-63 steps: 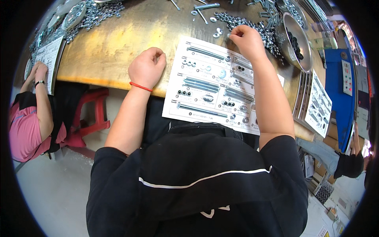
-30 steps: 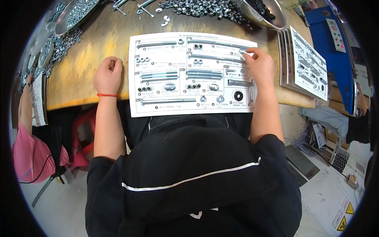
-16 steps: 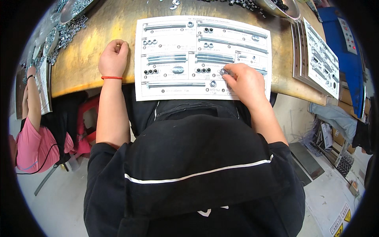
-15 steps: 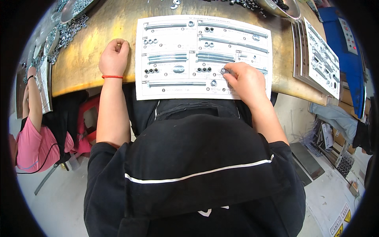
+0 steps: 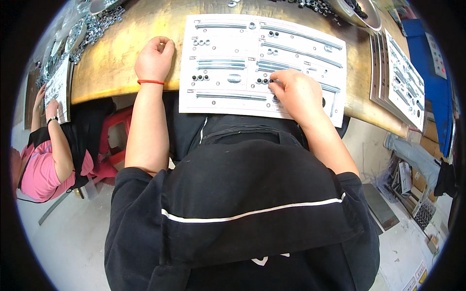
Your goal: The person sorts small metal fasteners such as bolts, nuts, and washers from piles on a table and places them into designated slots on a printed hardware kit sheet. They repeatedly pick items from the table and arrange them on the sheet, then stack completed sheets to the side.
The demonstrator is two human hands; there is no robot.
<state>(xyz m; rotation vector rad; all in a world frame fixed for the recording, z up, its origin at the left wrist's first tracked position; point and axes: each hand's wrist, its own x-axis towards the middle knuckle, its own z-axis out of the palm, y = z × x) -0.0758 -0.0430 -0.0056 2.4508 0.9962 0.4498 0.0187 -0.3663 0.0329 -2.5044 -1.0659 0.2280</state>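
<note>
A white card [image 5: 221,106] with long silver bolts and small nuts in ruled boxes lies before me at the bench's near edge; I cannot tell which of them are printed. My right hand [image 5: 299,94] is over its right half, thumb and forefinger pinched at the end of a row of black-centred nuts [image 5: 262,81]. Anything between those fingertips is hidden. A dark round spot [image 5: 324,102] shows beside that wrist. Left of the card, my left hand [image 5: 154,59], with a red cord at the wrist, rests on the bench, fingers curled closed; what they may hold is hidden.
The worn yellow bench [image 5: 111,72] has loose nuts [image 5: 104,24] piled at far left. A metal bowl [image 5: 371,19] of black parts stands at far right. Similar cards are stacked [image 5: 403,77] at right. A co-worker in pink [image 5: 53,165] handles another card at left.
My right fingertips have shifted left across the card to the black-centred nuts. The whole view has shifted slightly. My left hand stays curled. The co-worker's hands have moved apart on their card.
</note>
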